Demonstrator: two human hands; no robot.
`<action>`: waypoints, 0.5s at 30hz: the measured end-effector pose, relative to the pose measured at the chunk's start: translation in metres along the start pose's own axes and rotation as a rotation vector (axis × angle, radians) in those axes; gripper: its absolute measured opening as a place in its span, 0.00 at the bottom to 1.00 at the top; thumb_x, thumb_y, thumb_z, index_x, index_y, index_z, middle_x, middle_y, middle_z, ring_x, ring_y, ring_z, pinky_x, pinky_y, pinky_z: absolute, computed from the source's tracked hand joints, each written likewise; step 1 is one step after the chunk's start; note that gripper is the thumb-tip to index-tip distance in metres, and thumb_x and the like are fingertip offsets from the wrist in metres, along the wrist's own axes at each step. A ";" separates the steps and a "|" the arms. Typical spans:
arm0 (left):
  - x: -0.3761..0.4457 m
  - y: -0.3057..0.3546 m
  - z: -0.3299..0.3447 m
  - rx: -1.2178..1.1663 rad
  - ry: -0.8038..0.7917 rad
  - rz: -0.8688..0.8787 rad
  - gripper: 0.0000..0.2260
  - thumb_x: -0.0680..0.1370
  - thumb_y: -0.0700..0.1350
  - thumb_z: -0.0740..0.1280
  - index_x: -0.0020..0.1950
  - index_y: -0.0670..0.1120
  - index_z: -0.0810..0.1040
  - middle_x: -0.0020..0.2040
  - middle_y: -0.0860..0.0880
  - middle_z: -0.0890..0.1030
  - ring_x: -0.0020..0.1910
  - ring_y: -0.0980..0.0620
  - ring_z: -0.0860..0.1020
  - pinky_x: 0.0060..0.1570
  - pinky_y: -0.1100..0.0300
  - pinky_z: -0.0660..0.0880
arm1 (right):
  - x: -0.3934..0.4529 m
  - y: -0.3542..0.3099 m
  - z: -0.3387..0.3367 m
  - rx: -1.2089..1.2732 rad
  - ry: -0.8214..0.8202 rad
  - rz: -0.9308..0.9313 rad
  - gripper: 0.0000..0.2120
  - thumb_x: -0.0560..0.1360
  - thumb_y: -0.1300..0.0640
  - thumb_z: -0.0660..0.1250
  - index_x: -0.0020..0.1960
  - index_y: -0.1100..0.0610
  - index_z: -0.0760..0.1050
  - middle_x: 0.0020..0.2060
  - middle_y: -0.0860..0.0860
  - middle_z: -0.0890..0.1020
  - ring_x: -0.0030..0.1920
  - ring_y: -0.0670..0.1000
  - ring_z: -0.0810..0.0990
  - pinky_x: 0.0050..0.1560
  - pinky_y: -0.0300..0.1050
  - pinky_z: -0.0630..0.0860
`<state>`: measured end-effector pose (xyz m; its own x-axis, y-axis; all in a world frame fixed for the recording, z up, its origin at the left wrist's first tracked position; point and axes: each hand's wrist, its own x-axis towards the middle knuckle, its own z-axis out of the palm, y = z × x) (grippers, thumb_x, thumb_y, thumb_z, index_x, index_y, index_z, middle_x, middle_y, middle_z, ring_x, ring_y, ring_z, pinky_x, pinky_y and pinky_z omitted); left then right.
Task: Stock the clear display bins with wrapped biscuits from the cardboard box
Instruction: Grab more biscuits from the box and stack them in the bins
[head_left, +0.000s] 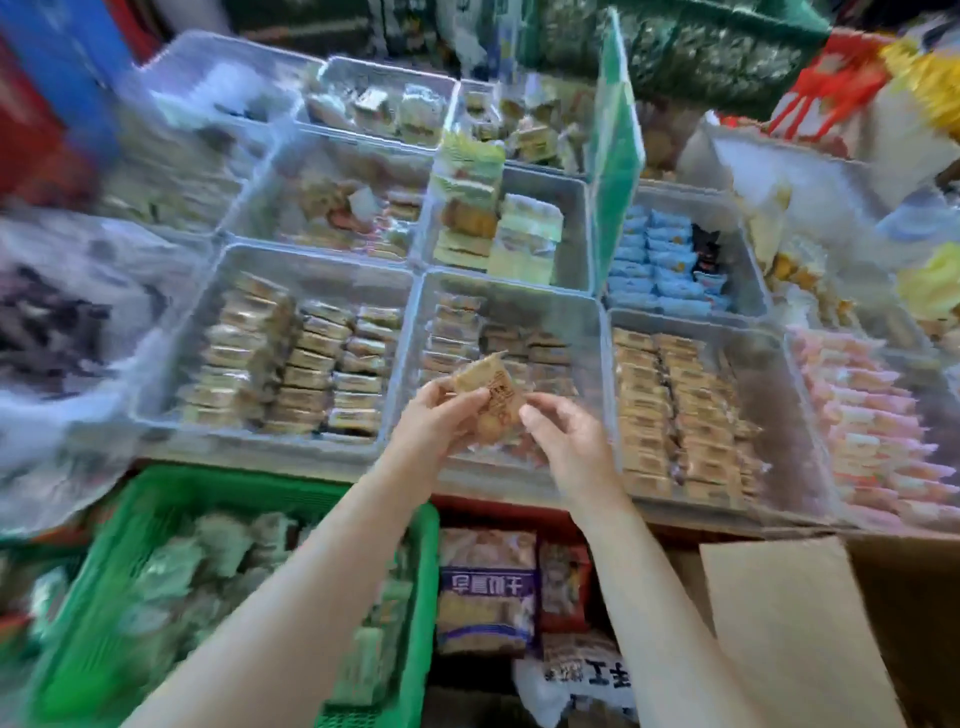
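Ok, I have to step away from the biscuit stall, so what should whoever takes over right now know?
Left hand grips a wrapped biscuit pack over the near middle bin. Right hand has curled fingers at the pack's edge; whether it pinches the pack is unclear.
Near middle bin: rows at the back, front part hidden by the hands. Near left bin and near right bin hold rows.
Cardboard box sits lower right, flap open, contents unseen.
Left: place this pack, keep filling.

From my remote seat the feed looks evenly lit by soft, bright daylight, with barely any shadow. Heavy smear blurs the left edge, where a crumpled clear plastic bag (57, 322) dissolves into streaks. Wide-angle bending curves the clear plastic display bins (605, 322), and their walls carry pale glare. Compression blocks soften everything.
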<state>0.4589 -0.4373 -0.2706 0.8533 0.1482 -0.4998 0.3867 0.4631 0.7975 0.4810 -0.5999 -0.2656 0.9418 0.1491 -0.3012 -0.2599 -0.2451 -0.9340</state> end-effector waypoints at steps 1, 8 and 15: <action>0.006 0.010 -0.028 0.039 0.036 0.020 0.16 0.79 0.42 0.70 0.65 0.38 0.75 0.48 0.44 0.84 0.41 0.49 0.84 0.36 0.59 0.79 | 0.009 -0.006 0.027 0.003 -0.024 0.013 0.05 0.79 0.56 0.69 0.54 0.51 0.82 0.45 0.49 0.86 0.41 0.47 0.82 0.43 0.46 0.79; 0.055 0.048 -0.213 0.979 0.476 0.326 0.16 0.79 0.49 0.66 0.67 0.47 0.75 0.61 0.49 0.78 0.62 0.48 0.75 0.61 0.50 0.72 | 0.087 -0.041 0.173 -0.334 0.028 -0.140 0.07 0.77 0.56 0.71 0.53 0.51 0.76 0.41 0.48 0.81 0.41 0.49 0.81 0.42 0.48 0.81; 0.066 0.035 -0.276 1.506 0.356 0.257 0.27 0.81 0.55 0.55 0.80 0.49 0.62 0.80 0.48 0.63 0.79 0.48 0.59 0.76 0.47 0.56 | 0.181 -0.071 0.277 -0.765 0.054 -0.390 0.15 0.77 0.60 0.67 0.63 0.53 0.75 0.50 0.49 0.75 0.45 0.48 0.71 0.39 0.25 0.64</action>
<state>0.4324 -0.1698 -0.3694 0.9097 0.3742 -0.1800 0.4148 -0.8388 0.3526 0.6106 -0.2900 -0.3073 0.9477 0.3163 0.0422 0.2817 -0.7670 -0.5765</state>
